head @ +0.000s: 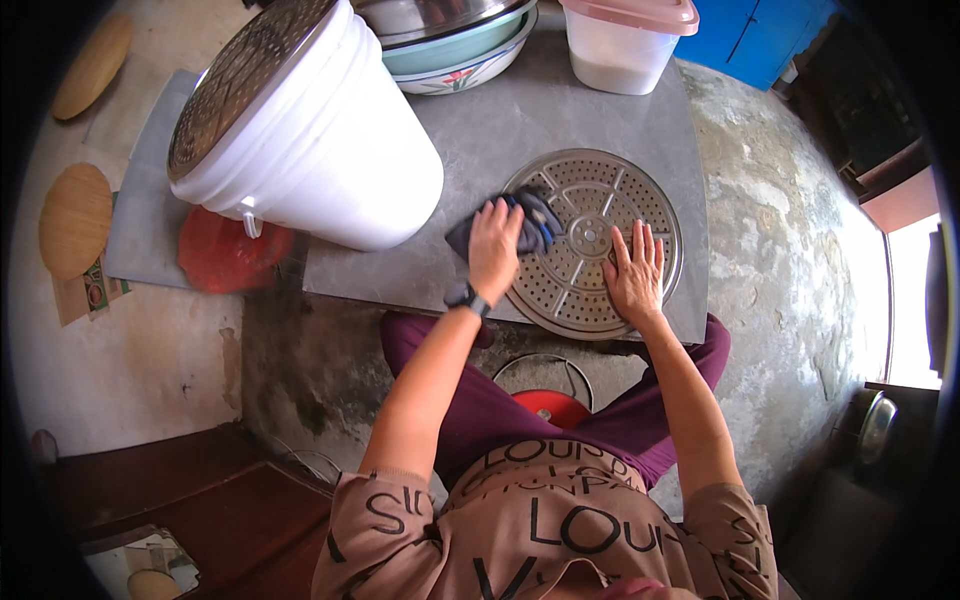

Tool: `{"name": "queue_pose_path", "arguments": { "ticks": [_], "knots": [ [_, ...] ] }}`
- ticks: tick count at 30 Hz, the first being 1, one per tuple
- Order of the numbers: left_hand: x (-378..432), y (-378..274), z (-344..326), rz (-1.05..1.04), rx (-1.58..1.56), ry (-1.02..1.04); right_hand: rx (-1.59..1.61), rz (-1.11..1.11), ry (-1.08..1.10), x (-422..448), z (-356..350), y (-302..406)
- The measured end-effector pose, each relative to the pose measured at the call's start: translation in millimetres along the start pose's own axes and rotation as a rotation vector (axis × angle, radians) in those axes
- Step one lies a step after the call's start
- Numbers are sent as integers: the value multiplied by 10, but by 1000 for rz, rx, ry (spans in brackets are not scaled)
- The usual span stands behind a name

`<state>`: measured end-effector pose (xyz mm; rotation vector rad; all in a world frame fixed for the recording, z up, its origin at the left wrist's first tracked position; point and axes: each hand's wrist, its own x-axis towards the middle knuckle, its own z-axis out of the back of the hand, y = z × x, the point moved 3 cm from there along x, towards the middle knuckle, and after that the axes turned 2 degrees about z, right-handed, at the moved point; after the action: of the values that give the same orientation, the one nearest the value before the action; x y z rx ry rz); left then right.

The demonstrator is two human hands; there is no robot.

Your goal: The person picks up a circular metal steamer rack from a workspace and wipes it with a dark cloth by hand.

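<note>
A round perforated metal steamer rack (pixel 574 289) lies on the grey tabletop (pixel 480 142), close to its front right corner. My left hand (pixel 495 251), with a dark watch on its wrist, presses a bunched dark cloth (pixel 536 217) onto the rack's left rim. Part of the cloth is hidden under the fingers. On the right side of the rack, my right hand (pixel 636 277) lies flat, fingers slightly spread, palm down and holding nothing.
A tall white plastic bucket (pixel 360 150) stands to the left, with another perforated metal rack (pixel 240 82) on top. Behind are stacked basins (pixel 457 64) and a clear container with a pink lid (pixel 626 45). A red plastic item (pixel 225 259) sits beyond the table's left edge.
</note>
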<state>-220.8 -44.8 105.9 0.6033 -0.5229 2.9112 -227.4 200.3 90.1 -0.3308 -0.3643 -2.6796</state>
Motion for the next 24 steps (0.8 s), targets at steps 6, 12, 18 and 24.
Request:
{"name": "queue_pose_path", "arguments": {
  "ticks": [6,12,18,24],
  "knots": [
    [76,-59,-120,22,-18,-42,-13,-32,31,9,33,-5],
    [-686,-902,17,-240,-219,198,-33,-37,49,8,-43,-35],
    [199,-186,-232,-103,-46,10,-17,-49,73,21,13,20],
    [971,-43,-588,154,7,-146,-6,-37,79,73,29,93]
  ]
}}
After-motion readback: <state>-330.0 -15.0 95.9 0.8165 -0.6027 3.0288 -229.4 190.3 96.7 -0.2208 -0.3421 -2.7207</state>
